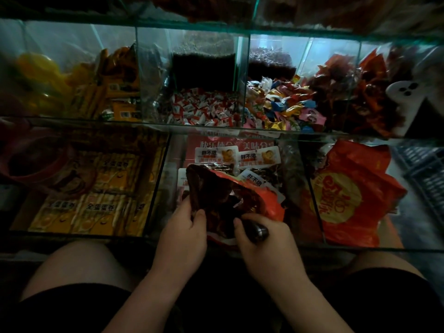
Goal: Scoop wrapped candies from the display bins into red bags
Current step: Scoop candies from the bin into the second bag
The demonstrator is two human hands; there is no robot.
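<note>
over the front middle bin (165, 171), the left hand (183, 228) pinches the open edge of the red bag (258, 198); the right hand (268, 241) grips a dark handle (259, 230) beside it.

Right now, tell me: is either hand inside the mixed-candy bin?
No, the left hand and right hand are both down at the red bag, in front of the mixed-candy bin.
</note>
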